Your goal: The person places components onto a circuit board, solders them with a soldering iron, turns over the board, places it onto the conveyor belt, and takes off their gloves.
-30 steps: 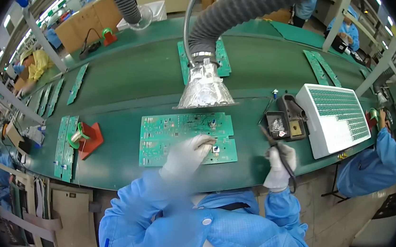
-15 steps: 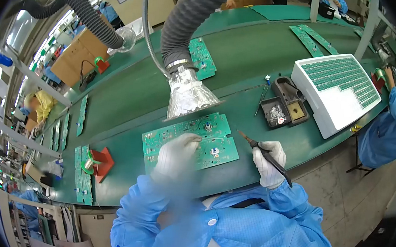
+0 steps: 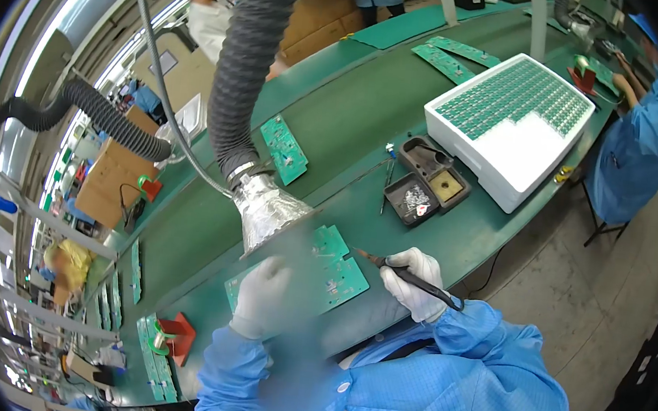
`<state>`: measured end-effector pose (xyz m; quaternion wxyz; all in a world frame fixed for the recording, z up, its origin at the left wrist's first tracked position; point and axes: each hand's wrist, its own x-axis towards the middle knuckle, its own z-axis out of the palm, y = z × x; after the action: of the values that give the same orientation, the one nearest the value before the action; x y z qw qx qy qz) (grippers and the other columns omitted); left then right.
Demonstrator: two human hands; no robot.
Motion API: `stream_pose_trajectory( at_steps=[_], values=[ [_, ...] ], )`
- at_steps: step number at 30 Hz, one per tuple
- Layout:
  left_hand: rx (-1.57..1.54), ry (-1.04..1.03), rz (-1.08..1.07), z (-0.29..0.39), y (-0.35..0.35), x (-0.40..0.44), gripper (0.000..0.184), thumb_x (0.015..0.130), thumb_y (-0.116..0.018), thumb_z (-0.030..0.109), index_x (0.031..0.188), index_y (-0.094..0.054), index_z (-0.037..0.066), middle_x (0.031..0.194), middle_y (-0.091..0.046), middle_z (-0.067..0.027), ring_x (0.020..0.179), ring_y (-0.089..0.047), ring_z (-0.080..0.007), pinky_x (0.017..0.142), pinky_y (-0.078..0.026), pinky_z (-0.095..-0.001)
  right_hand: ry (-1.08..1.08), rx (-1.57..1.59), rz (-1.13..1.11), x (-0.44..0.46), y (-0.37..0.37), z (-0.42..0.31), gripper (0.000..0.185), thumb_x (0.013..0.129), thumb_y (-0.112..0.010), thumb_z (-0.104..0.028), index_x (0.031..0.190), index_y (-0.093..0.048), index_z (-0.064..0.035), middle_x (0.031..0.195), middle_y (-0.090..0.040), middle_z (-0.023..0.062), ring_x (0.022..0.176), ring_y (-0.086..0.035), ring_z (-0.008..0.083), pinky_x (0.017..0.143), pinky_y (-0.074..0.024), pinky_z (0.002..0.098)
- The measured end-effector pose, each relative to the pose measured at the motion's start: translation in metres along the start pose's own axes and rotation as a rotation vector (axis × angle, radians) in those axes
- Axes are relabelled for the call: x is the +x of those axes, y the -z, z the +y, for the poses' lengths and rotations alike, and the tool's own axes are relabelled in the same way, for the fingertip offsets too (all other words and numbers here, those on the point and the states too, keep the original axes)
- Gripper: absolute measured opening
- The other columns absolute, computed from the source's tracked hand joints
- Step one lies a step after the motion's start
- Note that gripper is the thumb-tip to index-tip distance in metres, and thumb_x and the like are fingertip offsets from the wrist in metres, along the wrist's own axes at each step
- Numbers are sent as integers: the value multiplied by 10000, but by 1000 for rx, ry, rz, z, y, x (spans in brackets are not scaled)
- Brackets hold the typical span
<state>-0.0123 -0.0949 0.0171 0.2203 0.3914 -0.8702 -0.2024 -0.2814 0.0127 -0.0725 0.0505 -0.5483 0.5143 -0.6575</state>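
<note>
My right hand (image 3: pixel 415 283), in a white glove, is closed around a black-handled soldering iron (image 3: pixel 426 285). The iron's tip points left, close to the right edge of a green circuit board (image 3: pixel 347 280). My left hand (image 3: pixel 261 298), also gloved, is over the left part of that board with its fingers curled together. Whatever those fingers may hold cannot be made out. A blurred grey-blue smear hides the middle of the board and part of my left hand's edge. Just above the board hangs a foil-covered fume hood (image 3: pixel 269 214) on a ribbed hose.
A soldering stand with sponge (image 3: pixel 446 187) and small parts lies beyond my right hand. Behind it stands a white foam box (image 3: pixel 500 155) of small green boards. At left are a red solder-reel stand (image 3: pixel 180 338) and more boards (image 3: pixel 154 359). A co-worker (image 3: pixel 639 148) sits at right.
The view has swung, moving the foam box and stand leftward in frame. My left hand's fingers look more tightly curled, and the thin strand seen near them no longer shows. My right hand keeps the iron.
</note>
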Motion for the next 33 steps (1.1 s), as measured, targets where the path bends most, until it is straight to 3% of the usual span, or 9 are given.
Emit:
stream_pose_trajectory(
  at_steps=[6, 9, 25, 31, 33],
  values=[
    [101, -122, 82, -12, -9, 2, 254, 908, -640, 203, 1046, -679, -6, 747, -639, -63, 632, -574, -108, 593, -475, -268, 77, -26, 12, 0, -1, 3, 220, 765, -767, -72, 881, -582, -49, 717, -603, 86, 588, -611, 291, 545, -496, 384],
    [101, 25, 81, -6, -9, 1, 245, 900, -649, 193, 997, -664, -32, 748, -641, -73, 643, -580, -123, 619, -489, -288, 112, -62, 20, 0, 0, 3, 206, 757, -769, -83, 861, -592, -69, 749, -634, 75, 625, -645, 275, 572, -528, 370],
    [160, -29, 75, 2, -7, 8, 300, 901, -653, 241, 946, -647, -55, 700, -623, -97, 620, -570, -145, 603, -472, -306, 159, 26, 23, 1, 1, 9, 212, 758, -734, -13, 927, -623, -76, 754, -647, 87, 646, -643, 271, 583, -513, 370],
    [193, -19, 82, 17, -2, 9, 307, 887, -660, 251, 937, -654, -52, 721, -622, -125, 664, -588, -170, 634, -479, -324, 151, 25, 10, -1, 0, 14, 222, 767, -726, -2, 953, -631, -77, 769, -649, 79, 644, -632, 248, 579, -505, 356],
    [183, 47, 63, 22, 0, 10, 304, 885, -658, 247, 938, -660, -52, 747, -631, -150, 689, -601, -196, 660, -489, -336, 175, 35, 16, 2, -2, 13, 197, 789, -728, -27, 962, -640, -62, 739, -646, 90, 595, -608, 279, 542, -499, 386]
  ],
)
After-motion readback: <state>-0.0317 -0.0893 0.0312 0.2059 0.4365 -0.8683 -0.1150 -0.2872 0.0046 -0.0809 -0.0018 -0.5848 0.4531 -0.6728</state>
